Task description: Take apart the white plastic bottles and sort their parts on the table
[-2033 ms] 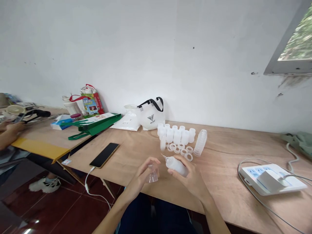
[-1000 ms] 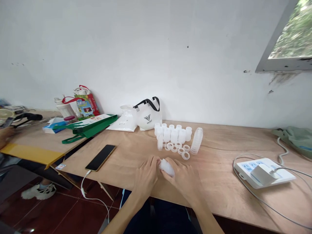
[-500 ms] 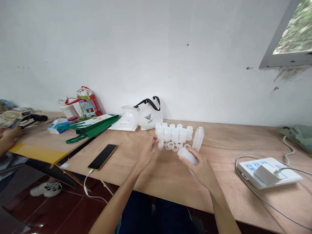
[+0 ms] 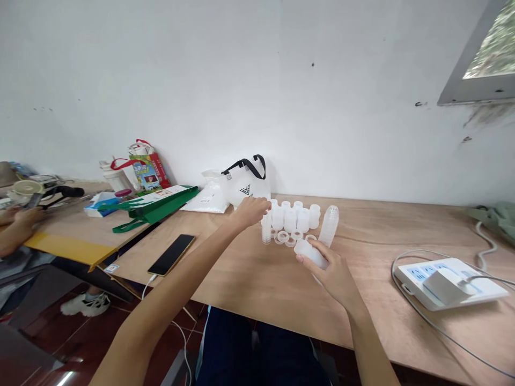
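Observation:
My right hand is wrapped round a translucent white plastic bottle, tilted above the table front. My left hand reaches over the left end of a group of small white plastic bottles, its fingers curled; what they hold, if anything, is hidden. Just below those fingers stands a clear ribbed stack, perhaps of caps. Several translucent rings lie in front of the bottles. To their right, a taller clear plastic piece with a rounded top leans slightly.
Behind stand a white bag with black handles and a white plastic packet. A phone on a cable lies left, near a green bag. A white power strip sits right. Another person's hand is far left.
My left hand has moved forward and slightly right, from the table in front of the bottles to over their left end. My right hand still holds the bottle. The view has shifted slightly.

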`<state>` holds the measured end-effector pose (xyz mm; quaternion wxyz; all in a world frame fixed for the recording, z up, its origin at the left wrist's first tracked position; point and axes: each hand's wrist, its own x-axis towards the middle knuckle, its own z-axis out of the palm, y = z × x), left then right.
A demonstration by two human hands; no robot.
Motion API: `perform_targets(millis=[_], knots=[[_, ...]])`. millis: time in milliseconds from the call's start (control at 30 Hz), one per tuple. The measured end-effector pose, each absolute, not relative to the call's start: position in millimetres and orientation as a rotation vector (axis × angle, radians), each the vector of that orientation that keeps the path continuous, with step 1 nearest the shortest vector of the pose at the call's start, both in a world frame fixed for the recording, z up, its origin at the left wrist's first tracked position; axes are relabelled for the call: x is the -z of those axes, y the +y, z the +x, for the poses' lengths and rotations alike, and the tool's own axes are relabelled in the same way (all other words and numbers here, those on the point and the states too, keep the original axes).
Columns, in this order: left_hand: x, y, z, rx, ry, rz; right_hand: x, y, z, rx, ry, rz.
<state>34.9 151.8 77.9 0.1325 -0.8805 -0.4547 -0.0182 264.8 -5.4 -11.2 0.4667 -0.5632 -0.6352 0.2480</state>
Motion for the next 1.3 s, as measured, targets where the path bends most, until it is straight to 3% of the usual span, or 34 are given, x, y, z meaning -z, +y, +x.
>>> perform_targets(millis=[367,633,833,1000,1300], knots=[[-53,156,24,0.234,-1.356,-2.716,17,-1,266,-0.58,-1.579,-1.385],[-67,138,23,1.306,-1.56,-2.451,17,1,265,-0.593,-1.567,-1.416],[-48,137,13,1.821,-1.708,-2.301,23,5,266,-0.618,-1.555,-1.403],[-50,119,34,2.185,-1.566,-2.298,20,6,262,-0.649,-1.542,-1.404],[-77,133,155,1.82,-1.019,-3.026,14,-4,288,-0.335,-0.933,-1.123]])
